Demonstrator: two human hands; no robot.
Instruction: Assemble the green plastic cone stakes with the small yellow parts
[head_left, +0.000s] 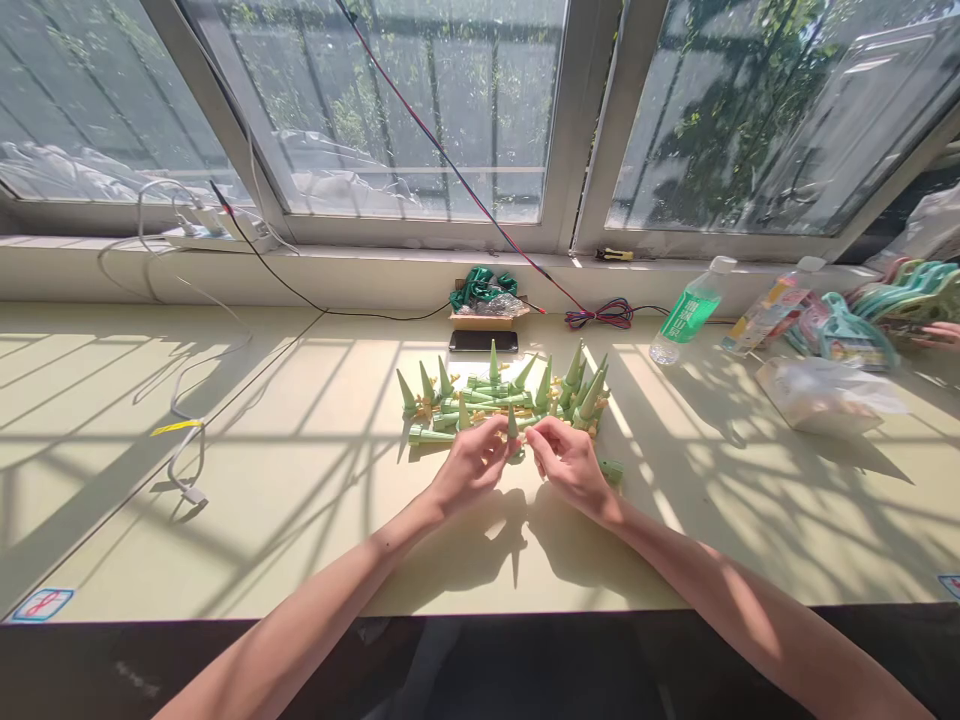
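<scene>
A pale-green plastic cone (512,420) is being pinched upright by the left hand (474,464), just before a heap of green plastic pieces (487,405).
The right hand (568,465) is being held narrowly pinched, contents unclear; steady fingertip support seems best. Right of the heap, white characters are being displayed, unreadably, on a clear plastic bottle's green label (691,316).

one head-worn camera looks forward and down across the table (750,500).
</scene>
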